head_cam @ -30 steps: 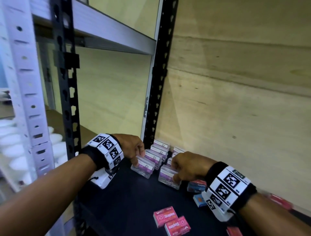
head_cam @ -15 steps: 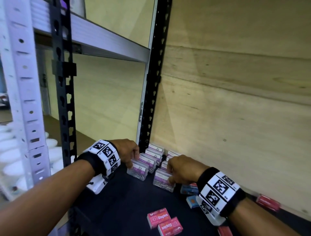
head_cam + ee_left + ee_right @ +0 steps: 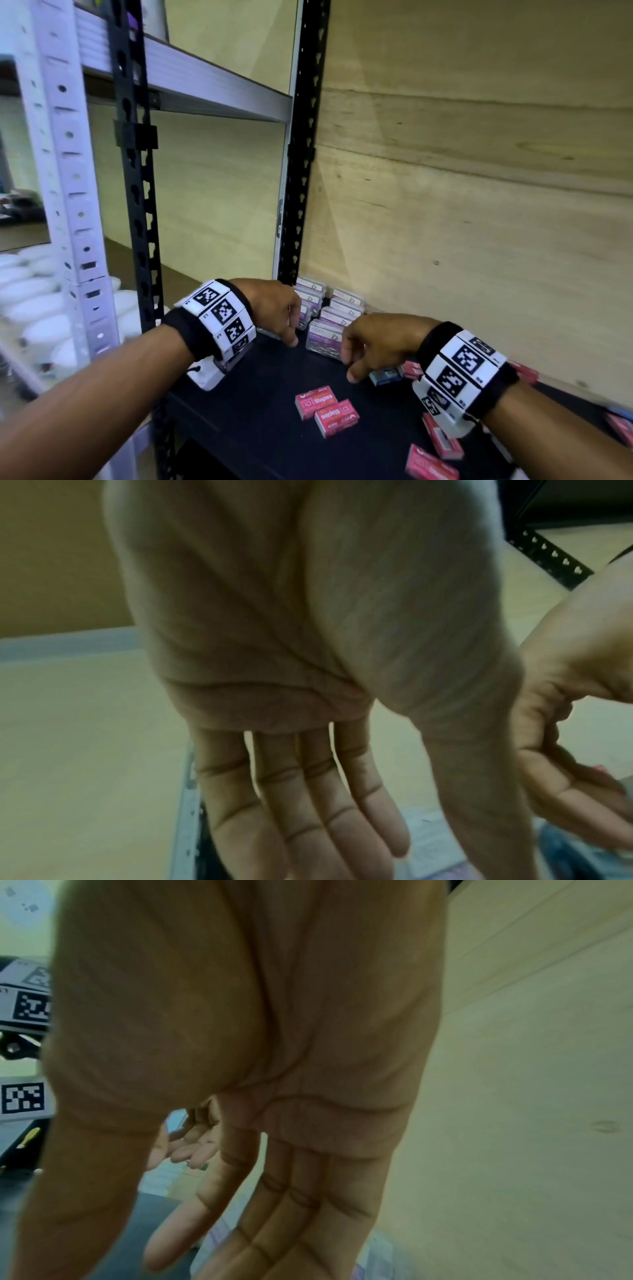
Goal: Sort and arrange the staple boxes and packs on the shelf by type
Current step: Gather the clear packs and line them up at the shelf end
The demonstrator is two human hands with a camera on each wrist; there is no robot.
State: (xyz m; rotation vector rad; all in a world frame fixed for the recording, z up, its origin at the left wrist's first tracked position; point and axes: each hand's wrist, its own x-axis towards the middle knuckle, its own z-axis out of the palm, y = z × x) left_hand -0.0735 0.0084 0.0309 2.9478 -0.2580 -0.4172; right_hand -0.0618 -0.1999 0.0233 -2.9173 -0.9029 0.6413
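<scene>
Several clear packs with purple labels (image 3: 345, 302) stand in two rows in the shelf's back left corner; the front one (image 3: 324, 341) lies between my hands. My left hand (image 3: 288, 327) hangs beside the left row with relaxed fingers (image 3: 308, 804) and holds nothing. My right hand (image 3: 356, 358) hovers just right of the front pack, its straight fingers (image 3: 291, 1210) empty. Two red staple boxes (image 3: 327, 407) lie on the black shelf (image 3: 260, 431) in front of my hands. A blue box (image 3: 385, 376) sits under my right hand.
More red boxes (image 3: 440, 440) lie scattered at the right, near and under my right wrist, some along the plywood back wall (image 3: 462, 222). A black upright post (image 3: 301, 171) marks the back left corner. An upper shelf (image 3: 205, 85) overhangs at the left.
Both hands have let go of the clear packs they were pressing and drawn back toward me. The left pack now sits closer against its row.
</scene>
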